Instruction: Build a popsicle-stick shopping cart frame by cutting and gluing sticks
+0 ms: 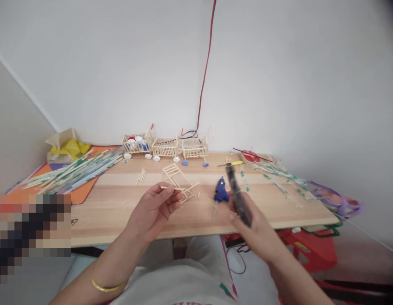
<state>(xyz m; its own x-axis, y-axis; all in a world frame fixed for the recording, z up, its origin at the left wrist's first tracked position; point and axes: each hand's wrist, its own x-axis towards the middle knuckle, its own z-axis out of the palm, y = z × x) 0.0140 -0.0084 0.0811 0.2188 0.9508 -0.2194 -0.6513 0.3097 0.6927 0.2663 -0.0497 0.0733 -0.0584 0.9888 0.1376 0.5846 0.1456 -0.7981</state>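
Note:
My left hand (158, 203) pinches a thin wooden stick (177, 189) between thumb and forefinger. Just beyond it is a small frame of glued sticks (171, 170); whether the held stick touches it I cannot tell. My right hand (250, 222) is closed around a long dark tool (237, 192), tilted and smeared by motion, so its kind is unclear. Between the hands a blue glue gun (221, 190) lies on the wooden table (120, 216). A few short cut sticks (142, 176) lie left of the frame.
Three stick-built carts with wheels stand along the wall, the left cart (136, 143) filled with bottle caps. Bundled sticks (72, 173) lie on orange card at left. A yellow-handled knife (234, 163), a red round container (250, 156) and plastic wrappers (282, 173) are at right.

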